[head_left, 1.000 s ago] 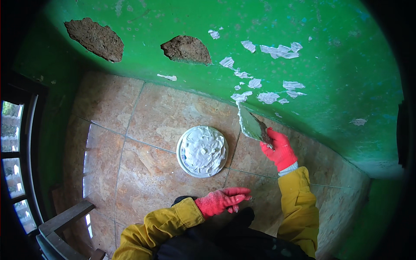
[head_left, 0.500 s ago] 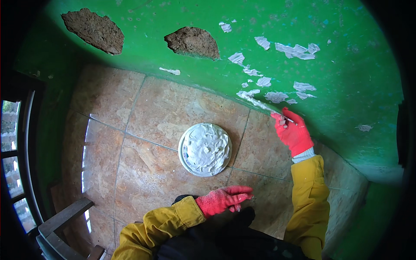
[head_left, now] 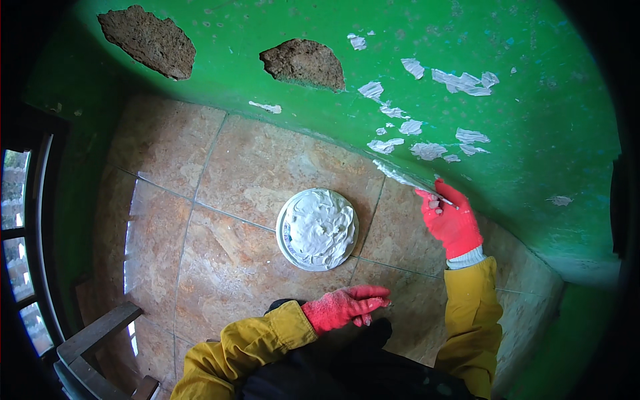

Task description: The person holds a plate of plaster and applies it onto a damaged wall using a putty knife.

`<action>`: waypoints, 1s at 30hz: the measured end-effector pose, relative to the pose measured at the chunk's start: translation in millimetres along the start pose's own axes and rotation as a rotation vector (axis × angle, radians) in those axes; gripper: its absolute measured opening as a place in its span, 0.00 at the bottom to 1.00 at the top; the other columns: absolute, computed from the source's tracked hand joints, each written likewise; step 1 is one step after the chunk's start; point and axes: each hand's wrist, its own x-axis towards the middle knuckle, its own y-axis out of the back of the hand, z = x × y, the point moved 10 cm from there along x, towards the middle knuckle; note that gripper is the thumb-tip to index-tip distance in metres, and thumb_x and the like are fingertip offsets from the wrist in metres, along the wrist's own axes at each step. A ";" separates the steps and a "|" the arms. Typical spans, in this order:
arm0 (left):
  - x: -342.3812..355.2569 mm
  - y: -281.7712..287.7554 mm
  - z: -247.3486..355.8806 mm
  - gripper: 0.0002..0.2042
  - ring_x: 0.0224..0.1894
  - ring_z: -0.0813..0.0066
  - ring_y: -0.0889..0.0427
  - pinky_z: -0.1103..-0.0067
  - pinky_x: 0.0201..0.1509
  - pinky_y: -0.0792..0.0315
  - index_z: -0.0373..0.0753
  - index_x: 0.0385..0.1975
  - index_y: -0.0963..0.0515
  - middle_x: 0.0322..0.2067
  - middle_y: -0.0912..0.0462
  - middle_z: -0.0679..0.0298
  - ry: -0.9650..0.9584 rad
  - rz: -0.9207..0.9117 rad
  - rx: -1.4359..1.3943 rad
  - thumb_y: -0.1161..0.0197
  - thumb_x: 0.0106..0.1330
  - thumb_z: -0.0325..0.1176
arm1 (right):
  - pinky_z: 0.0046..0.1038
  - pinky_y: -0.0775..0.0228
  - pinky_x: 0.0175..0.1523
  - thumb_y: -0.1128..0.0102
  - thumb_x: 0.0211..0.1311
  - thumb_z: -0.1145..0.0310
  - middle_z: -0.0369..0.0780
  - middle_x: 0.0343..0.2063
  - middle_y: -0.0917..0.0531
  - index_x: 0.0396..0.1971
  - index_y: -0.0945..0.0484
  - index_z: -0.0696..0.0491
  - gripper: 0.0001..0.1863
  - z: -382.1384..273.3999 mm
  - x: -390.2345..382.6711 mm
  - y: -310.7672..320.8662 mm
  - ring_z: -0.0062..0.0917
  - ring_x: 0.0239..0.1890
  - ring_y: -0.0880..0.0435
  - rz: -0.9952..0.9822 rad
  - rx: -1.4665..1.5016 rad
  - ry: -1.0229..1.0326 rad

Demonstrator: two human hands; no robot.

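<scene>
My right hand (head_left: 452, 220), in a red glove, grips a putty knife (head_left: 427, 189) whose thin blade is coated with white putty (head_left: 392, 171). The blade points up and left, close to the foot of the green wall (head_left: 520, 133), just below the lowest white patch (head_left: 385, 145). My left hand (head_left: 345, 309), also red-gloved, hangs over my lap with its fingers stretched out and holds nothing. Between my hands and the wall a round white tub (head_left: 287, 252) stands on the floor, heaped with white putty (head_left: 324, 227).
Two large holes of bare brown plaster, a left one (head_left: 148, 41) and a right one (head_left: 303, 65), break the wall. Several putty patches (head_left: 460, 82) dot it to the right. Brown tiles (head_left: 227, 267) cover the floor. A wooden piece of furniture (head_left: 100, 330) stands lower left, near a window (head_left: 19, 260).
My right hand has drawn the putty knife down, away from the lowest patch, which now shows uncovered on the wall. My left hand stays in place.
</scene>
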 end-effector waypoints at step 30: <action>-2.9 16.6 76.5 0.23 0.22 0.84 0.29 0.87 0.24 0.35 0.37 0.50 0.33 0.37 0.24 0.65 -0.296 0.414 0.021 0.45 0.60 0.45 | 0.24 0.32 0.41 0.53 0.58 0.69 0.39 0.36 0.23 0.41 0.30 0.57 0.13 66.0 -21.5 -44.5 0.24 0.37 0.26 0.112 -0.706 0.445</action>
